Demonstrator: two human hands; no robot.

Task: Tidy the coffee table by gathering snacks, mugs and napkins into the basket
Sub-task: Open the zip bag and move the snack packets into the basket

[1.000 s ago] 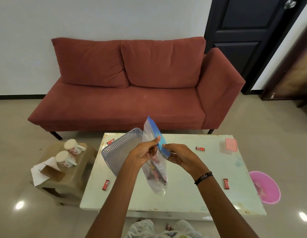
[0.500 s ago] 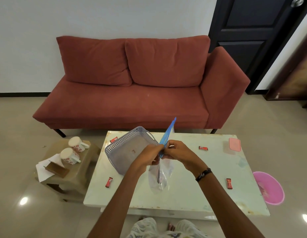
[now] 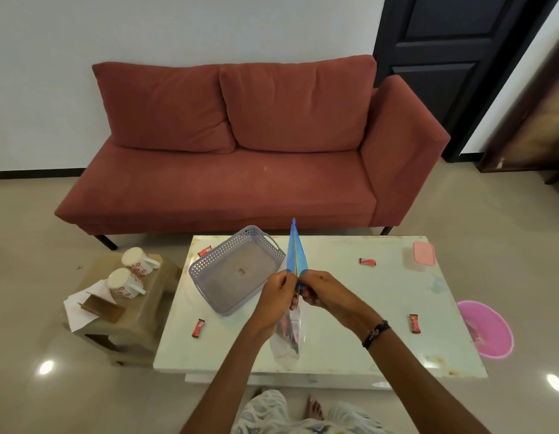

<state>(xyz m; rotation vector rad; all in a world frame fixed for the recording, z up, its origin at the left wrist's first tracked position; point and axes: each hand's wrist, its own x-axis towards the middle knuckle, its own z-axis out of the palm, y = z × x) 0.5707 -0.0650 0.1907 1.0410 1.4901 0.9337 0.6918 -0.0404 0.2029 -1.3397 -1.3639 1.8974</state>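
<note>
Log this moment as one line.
hands: left and right pinch zip bag | basket: empty | candy bars: on table

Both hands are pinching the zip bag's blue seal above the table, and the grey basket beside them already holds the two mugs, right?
Not quite. The head view shows the grey basket without mugs; the two mugs sit on the side stool. Left hand and right hand do pinch the zip bag.
</note>
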